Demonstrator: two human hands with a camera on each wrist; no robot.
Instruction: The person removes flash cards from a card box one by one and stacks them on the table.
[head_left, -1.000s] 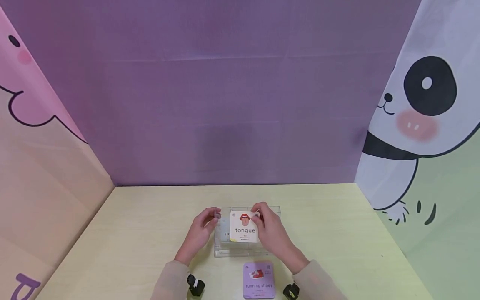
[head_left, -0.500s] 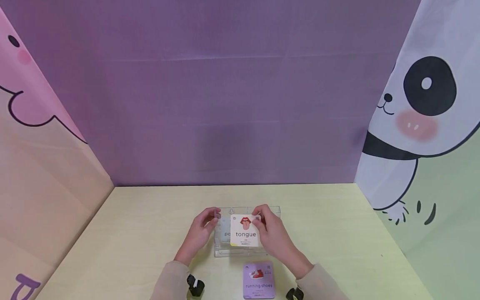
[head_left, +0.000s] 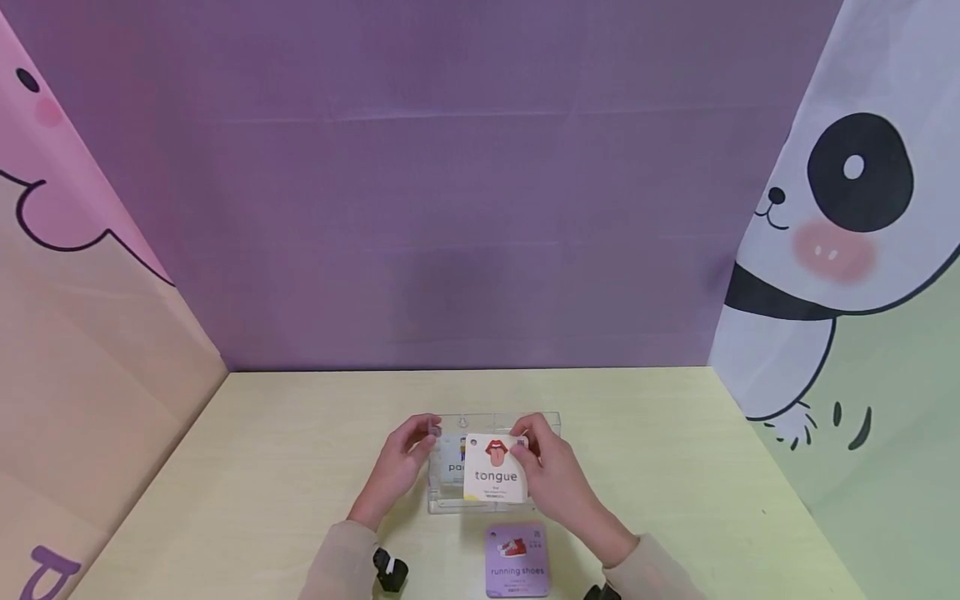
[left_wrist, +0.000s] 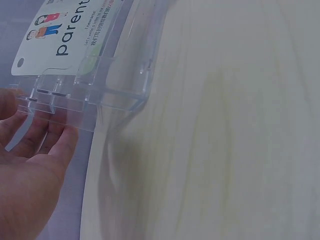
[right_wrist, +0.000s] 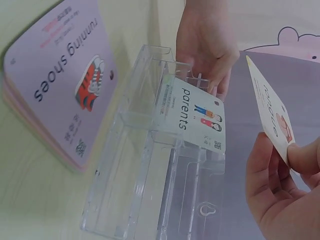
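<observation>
My right hand [head_left: 558,479] pinches a white flashcard [head_left: 487,490], printed "tongue" with a picture of a mouth, by its upper right corner between thumb and fingers. That card is raised in front of a clear plastic card holder [head_left: 446,506]. With thumb in front and fingers behind, my left hand [head_left: 397,467] grips the holder's upper left edge. A pale flashcard reading "parents" [right_wrist: 187,112] stands in one compartment of the holder; the tongue card partly covers it in the head view. The neighbouring compartment [right_wrist: 132,175] shows only clear plastic in the right wrist view.
On the table [head_left: 300,442], nearer the person than the holder, lies a stack of flashcards [head_left: 517,560] topped by a purple "running shoes" card. A purple cloth wall [head_left: 465,183] rises behind the table, with printed panels at both sides.
My right hand has brought the tongue card a little toward the person and to the right, uncovering more of the parents card. The left hand and the holder stay in place.
</observation>
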